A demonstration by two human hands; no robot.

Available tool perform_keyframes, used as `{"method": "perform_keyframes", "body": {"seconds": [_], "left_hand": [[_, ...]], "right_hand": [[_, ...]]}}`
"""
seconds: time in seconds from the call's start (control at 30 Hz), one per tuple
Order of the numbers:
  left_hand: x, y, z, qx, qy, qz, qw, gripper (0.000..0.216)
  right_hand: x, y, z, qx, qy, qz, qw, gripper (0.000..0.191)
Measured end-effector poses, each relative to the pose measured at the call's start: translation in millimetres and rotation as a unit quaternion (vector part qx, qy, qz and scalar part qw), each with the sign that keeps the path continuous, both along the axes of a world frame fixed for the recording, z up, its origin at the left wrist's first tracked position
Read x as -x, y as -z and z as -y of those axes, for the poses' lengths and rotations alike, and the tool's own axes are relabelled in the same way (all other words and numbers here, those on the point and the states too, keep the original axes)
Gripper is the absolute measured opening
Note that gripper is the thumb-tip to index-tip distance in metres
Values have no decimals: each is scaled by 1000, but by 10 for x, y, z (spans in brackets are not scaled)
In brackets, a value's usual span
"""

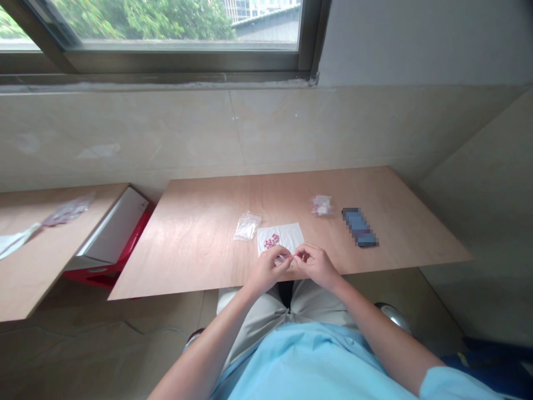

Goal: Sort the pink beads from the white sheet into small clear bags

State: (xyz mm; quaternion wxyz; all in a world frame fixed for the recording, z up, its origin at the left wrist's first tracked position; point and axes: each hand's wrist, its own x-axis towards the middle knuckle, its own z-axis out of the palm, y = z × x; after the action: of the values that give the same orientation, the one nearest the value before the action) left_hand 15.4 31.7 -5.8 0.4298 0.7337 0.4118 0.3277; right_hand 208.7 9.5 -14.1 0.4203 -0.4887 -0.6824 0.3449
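Wood desk [195,266]: L hand [266,271], R hand [316,265] meet (over white sheet [281,238]).

Readable text: none, honestly
Phone [360,226]: pixelated out, can't read a thing
White sheet [280,238]: red marks, no legible lettering

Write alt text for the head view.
A person's left hand and right hand meet at the fingertips, holding something too small to make out, at the edge of a white sheet bearing a red heart shape on a wooden table. Beyond lie a clear plastic bag, a small bag and a pixelated phone.
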Motion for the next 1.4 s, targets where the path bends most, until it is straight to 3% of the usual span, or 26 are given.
{"method": "perform_keyframes", "body": {"seconds": [0.3,0.63,1.4], "left_hand": [[17,31,-20,13,-21,11,1000,21],[-14,14,16,18,-18,17,1000,17],[10,38,-45,26,-30,28,999,21]], "right_hand": [[-45,80,-30,7,33,-6,999,10],[2,56,-18,10,-6,-23,1000,8],[-33,180,-43,44,47,-29,998,17]]}}
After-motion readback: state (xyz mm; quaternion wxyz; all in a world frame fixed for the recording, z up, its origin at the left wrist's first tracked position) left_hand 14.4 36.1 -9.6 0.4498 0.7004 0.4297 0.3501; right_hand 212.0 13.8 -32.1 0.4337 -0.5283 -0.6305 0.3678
